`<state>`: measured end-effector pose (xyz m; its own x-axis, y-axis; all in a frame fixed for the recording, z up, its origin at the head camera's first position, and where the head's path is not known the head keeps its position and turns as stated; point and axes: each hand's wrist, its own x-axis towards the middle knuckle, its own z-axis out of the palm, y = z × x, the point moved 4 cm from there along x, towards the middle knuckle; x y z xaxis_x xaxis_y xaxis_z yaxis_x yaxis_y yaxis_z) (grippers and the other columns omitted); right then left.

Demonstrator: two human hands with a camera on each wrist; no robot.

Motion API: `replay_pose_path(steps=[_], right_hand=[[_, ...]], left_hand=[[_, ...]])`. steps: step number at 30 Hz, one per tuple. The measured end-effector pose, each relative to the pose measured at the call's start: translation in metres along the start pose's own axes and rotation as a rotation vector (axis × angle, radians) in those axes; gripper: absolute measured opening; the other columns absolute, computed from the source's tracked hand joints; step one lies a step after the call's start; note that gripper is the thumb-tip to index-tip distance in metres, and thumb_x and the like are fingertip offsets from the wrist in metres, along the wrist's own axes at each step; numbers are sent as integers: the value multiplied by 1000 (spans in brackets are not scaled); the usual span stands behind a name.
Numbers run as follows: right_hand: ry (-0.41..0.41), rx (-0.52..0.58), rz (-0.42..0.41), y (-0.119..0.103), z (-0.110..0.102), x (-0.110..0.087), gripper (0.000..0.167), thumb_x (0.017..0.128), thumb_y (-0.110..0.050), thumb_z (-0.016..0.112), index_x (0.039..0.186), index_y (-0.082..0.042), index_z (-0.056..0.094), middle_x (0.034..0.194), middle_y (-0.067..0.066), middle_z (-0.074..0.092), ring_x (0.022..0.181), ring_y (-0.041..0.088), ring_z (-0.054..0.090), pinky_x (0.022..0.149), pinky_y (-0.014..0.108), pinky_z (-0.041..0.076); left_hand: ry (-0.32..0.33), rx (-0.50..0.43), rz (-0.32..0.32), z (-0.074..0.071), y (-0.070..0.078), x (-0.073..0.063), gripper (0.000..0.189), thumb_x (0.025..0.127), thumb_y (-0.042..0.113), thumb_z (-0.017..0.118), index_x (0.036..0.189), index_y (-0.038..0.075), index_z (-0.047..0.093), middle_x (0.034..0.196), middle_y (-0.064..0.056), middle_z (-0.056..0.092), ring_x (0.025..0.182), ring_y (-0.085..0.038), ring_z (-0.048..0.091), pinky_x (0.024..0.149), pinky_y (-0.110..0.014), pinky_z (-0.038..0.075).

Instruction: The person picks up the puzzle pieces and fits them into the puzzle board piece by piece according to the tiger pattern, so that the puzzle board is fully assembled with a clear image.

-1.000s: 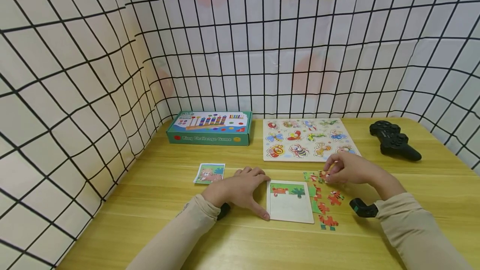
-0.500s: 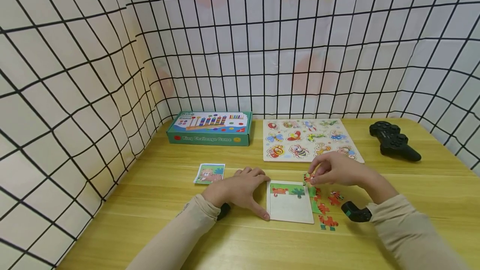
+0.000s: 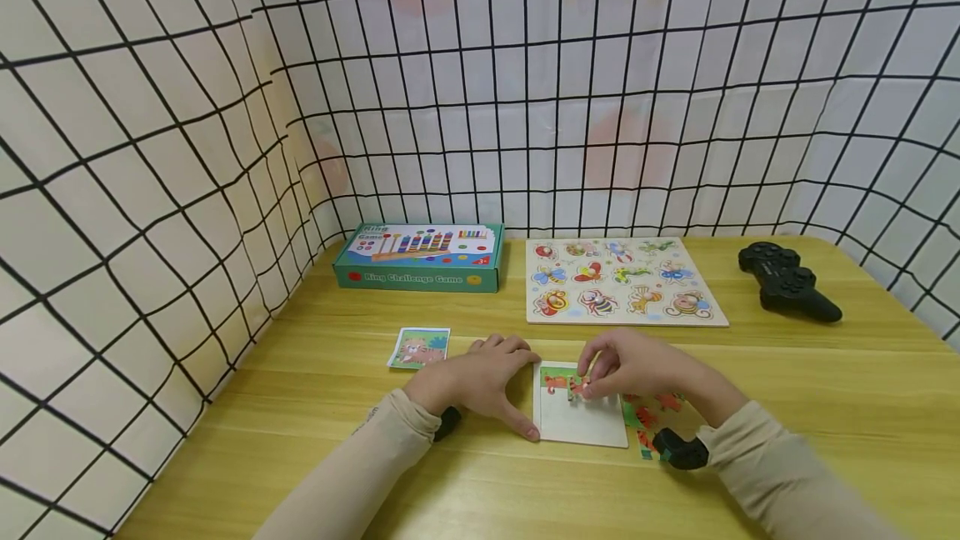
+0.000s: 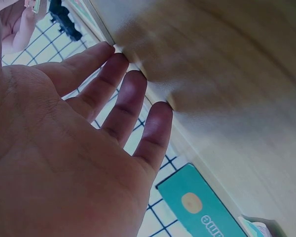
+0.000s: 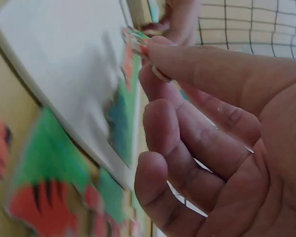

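Between thumb and fingers, my right hand (image 3: 637,369) pinches a small jigsaw piece (image 3: 576,388) over the upper part of a white square puzzle board (image 3: 577,425). The right wrist view shows this held piece (image 5: 136,40) at the thumb tip, printed green and orange. Joined pieces (image 3: 555,380) lie along the board's top edge, partly covered by the right hand. My left hand (image 3: 487,377) rests at the board's left side, fingers spread, thumb at the lower left corner. Several loose orange and green pieces (image 3: 643,417) lie right of the board, some hidden beneath the right hand.
A small picture card (image 3: 422,348) lies to the left. At the back are a teal game box (image 3: 416,277), a wooden insect puzzle (image 3: 618,283) and a black game controller (image 3: 783,280). Black grid netting (image 3: 555,107) encloses the table.
My right hand has carried the pinched piece left from the loose pieces to over the board, uncovering the insect puzzle's lower right corner. My left hand has stayed still.
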<state>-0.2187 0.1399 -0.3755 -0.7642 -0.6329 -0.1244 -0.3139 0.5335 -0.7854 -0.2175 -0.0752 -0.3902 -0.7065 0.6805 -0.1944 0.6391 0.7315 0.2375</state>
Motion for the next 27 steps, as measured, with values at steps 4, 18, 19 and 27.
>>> replay_pose_path(steps=[4,18,19,27], right_hand=[[2,3,-3,-5,9,3,18,85,-17,82,96,-9,70,80,1,70,68,18,61,56,29,49],[84,-115,-52,-12,29,12,17,84,-19,83,93,-13,70,78,-7,65,72,13,59,64,27,49],[92,-132,-56,-12,30,13,17,85,-20,83,93,-14,70,79,-8,64,72,13,58,64,28,49],[118,-186,-78,-11,34,14,11,86,-20,82,93,-17,74,84,-9,62,72,13,55,64,28,48]], left_hand=[[1,3,1,1,-1,0,103,69,78,73,148,18,46,142,4,43,127,-19,38,111,-48,30],[7,-3,16,-1,0,-1,102,70,76,74,148,16,46,142,4,43,125,-18,38,111,-47,31],[6,-4,16,-1,0,-1,102,70,76,74,148,16,46,142,4,43,125,-18,38,111,-47,31],[7,-13,17,-1,1,-1,101,71,75,75,147,16,47,141,4,44,124,-18,38,111,-48,31]])
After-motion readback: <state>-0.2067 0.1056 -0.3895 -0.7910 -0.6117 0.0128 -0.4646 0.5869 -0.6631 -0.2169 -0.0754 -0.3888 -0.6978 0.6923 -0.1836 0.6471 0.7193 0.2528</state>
